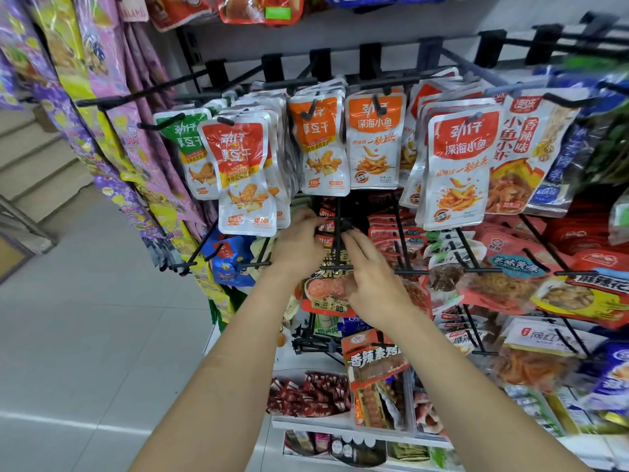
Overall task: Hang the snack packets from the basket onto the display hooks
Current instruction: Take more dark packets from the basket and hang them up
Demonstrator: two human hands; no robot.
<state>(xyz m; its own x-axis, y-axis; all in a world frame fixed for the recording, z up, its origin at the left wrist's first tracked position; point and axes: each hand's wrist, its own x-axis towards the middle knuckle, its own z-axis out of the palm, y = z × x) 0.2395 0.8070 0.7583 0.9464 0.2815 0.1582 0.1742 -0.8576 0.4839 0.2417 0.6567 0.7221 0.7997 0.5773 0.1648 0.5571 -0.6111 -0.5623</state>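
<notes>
Both my hands reach under the top row of hanging packets to a black display hook (338, 233) in the second row. My left hand (299, 243) pinches the top of a small red snack packet (326, 226) on that hook. My right hand (371, 277) lies with its fingers stretched toward the hook's tip, over a red and black snack packet (326, 294) hanging there. Whether the right hand grips anything is hidden by its back. No basket is in view.
White and orange snack packets (371, 141) fill the top hooks. Red bags (510, 274) hang to the right. A shelf tray (343, 422) of small red sweets sits below. Long purple and yellow bags (112, 131) hang left, beside a grey tiled floor (85, 335).
</notes>
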